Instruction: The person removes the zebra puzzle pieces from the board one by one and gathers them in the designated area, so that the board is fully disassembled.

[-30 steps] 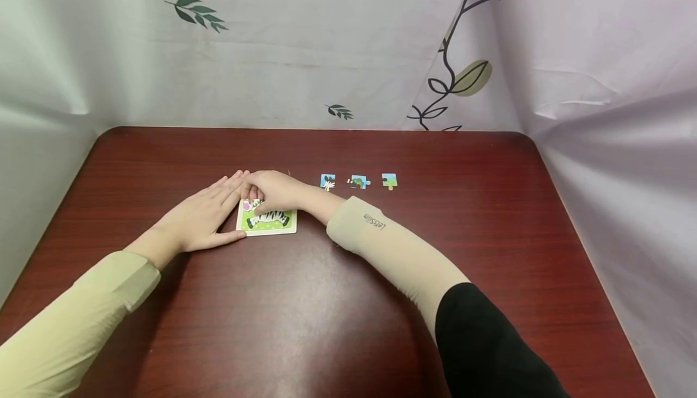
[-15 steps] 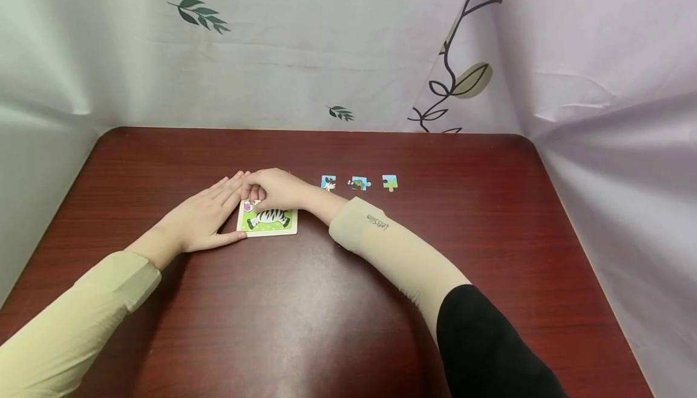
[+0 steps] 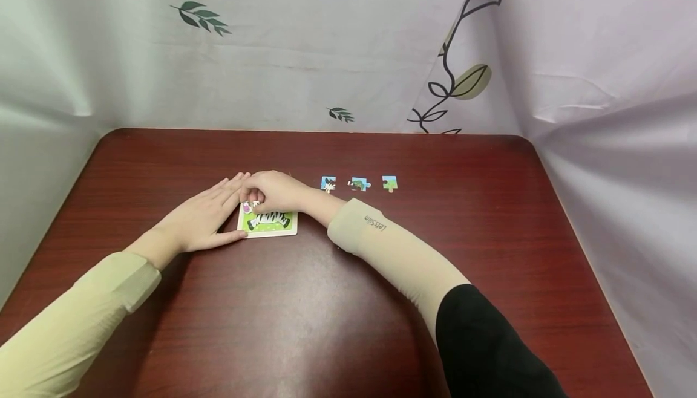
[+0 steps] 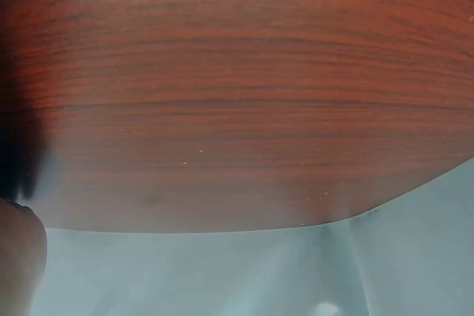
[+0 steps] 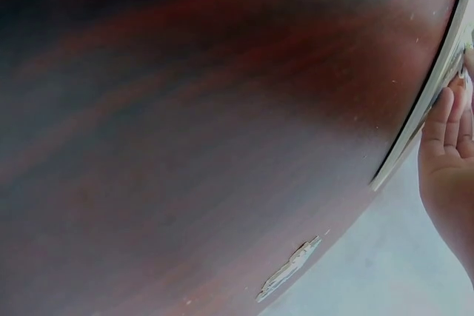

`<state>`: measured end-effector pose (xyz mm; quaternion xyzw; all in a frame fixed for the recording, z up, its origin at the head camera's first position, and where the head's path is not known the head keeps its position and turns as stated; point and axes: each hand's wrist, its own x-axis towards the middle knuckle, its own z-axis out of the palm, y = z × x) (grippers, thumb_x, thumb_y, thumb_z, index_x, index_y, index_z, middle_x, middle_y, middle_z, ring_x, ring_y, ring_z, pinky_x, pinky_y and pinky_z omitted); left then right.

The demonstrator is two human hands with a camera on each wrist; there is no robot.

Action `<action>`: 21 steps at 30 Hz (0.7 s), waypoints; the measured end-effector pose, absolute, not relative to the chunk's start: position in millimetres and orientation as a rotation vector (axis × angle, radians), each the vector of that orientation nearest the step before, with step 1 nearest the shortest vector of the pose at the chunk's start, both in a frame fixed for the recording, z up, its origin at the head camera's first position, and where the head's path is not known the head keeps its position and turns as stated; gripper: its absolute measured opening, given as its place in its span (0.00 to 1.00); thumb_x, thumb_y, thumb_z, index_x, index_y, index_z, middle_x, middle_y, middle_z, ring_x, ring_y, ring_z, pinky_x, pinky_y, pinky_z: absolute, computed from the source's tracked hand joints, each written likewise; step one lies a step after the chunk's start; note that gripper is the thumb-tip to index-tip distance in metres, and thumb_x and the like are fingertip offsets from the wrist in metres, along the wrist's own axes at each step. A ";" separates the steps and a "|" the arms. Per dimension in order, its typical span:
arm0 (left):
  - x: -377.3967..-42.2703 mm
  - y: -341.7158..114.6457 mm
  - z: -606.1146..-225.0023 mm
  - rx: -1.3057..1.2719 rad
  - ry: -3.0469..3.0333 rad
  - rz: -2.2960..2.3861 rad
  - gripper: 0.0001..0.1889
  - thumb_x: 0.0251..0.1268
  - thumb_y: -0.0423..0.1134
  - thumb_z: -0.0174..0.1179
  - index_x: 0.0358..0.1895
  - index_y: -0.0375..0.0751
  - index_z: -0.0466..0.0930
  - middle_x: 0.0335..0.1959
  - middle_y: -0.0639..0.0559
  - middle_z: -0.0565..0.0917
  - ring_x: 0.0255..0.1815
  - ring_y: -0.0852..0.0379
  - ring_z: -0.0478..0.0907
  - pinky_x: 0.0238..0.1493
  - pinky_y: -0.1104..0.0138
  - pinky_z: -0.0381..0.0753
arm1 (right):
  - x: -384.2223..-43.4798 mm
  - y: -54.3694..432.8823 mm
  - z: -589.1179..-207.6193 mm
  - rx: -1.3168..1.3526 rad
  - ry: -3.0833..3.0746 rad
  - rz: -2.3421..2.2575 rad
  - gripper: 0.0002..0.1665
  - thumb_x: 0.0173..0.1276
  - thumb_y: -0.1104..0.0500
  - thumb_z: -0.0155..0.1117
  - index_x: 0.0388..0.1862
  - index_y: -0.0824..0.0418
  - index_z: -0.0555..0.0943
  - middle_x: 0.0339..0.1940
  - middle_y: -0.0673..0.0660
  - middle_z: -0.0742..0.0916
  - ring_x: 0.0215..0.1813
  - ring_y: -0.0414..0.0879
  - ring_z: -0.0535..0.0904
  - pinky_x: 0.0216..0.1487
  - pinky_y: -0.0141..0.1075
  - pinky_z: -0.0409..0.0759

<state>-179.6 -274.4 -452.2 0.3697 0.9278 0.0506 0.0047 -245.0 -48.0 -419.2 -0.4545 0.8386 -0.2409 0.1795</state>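
Note:
A small zebra puzzle board (image 3: 274,234) with a pale rim lies on the table. My left hand (image 3: 204,219) rests along its left side, fingers straight, thumb at the lower left corner. Over the upper part of the board, my right hand (image 3: 276,191) has curled fingers and pinches a small puzzle piece (image 3: 247,208) with a pink patch at the board's upper left. Its fingers hide much of that piece and the board's top. In the right wrist view the fingers (image 5: 438,123) show beside the board's edge. Only a bit of skin (image 4: 21,257) shows in the left wrist view.
Right of the board lie three loose jigsaw pieces: one with zebra ears (image 3: 328,184), one with a green bush (image 3: 359,184) and one blue and green (image 3: 389,183). The dark red wooden table (image 3: 327,301) ends at a pale curtain (image 3: 272,71) behind and on both sides.
The pink-patched piece under my right fingers has turned and shifted slightly left and down. The left hand stays in place; the loose pieces stay put.

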 end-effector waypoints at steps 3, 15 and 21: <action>-179.5 -274.7 -452.7 1.154 2.901 0.182 0.49 0.73 0.57 0.63 0.83 0.27 0.54 0.87 0.33 0.54 0.87 0.36 0.55 0.90 0.68 0.33 | -243.9 -47.6 -417.9 -1.276 2.367 -0.678 0.12 0.71 0.63 0.72 0.52 0.58 0.86 0.41 0.50 0.85 0.42 0.36 0.78 0.50 0.21 0.74; -179.1 -274.7 -455.4 1.115 2.895 0.188 0.47 0.75 0.57 0.60 0.84 0.27 0.53 0.88 0.34 0.51 0.89 0.37 0.52 0.90 0.69 0.32 | -247.2 -46.2 -421.6 -1.232 2.303 -0.755 0.12 0.72 0.63 0.73 0.52 0.58 0.84 0.40 0.50 0.84 0.41 0.37 0.78 0.47 0.20 0.74; -179.5 -275.6 -454.5 1.093 2.888 0.172 0.47 0.75 0.57 0.60 0.83 0.28 0.54 0.88 0.33 0.51 0.88 0.37 0.52 0.90 0.68 0.32 | -247.4 -44.8 -420.5 -1.226 2.268 -0.809 0.12 0.71 0.65 0.73 0.51 0.59 0.84 0.38 0.49 0.82 0.40 0.38 0.78 0.45 0.19 0.74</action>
